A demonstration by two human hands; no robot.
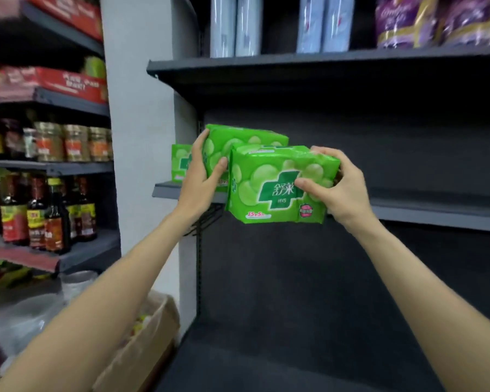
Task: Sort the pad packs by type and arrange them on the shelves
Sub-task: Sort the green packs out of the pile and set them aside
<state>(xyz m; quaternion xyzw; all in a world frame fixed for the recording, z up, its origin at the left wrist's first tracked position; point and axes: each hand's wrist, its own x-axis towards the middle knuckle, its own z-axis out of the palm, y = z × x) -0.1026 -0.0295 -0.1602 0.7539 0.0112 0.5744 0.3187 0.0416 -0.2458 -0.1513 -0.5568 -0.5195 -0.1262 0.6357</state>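
Observation:
My right hand (pixel 338 185) grips a green pad pack (pixel 269 185) with a dark green cross, held just in front of the middle shelf (pixel 436 210). My left hand (pixel 203 176) grips a second green pad pack (pixel 238 142) at its left end, over the shelf's left part and behind the first pack. A third green pad pack (pixel 180 162) stands on the shelf at the far left, partly hidden by my left hand. On the top shelf (pixel 323 63) stand pale blue packs (pixel 235 26) and purple packs (pixel 436 21).
A grey pillar (pixel 136 137) separates this rack from another on the left, where dark sauce bottles (pixel 40 210), jars (pixel 68 142) and red boxes (pixel 68 83) stand. A cardboard box (pixel 142 343) sits on the floor at the lower left. The bottom shelf (pixel 266 357) is dark.

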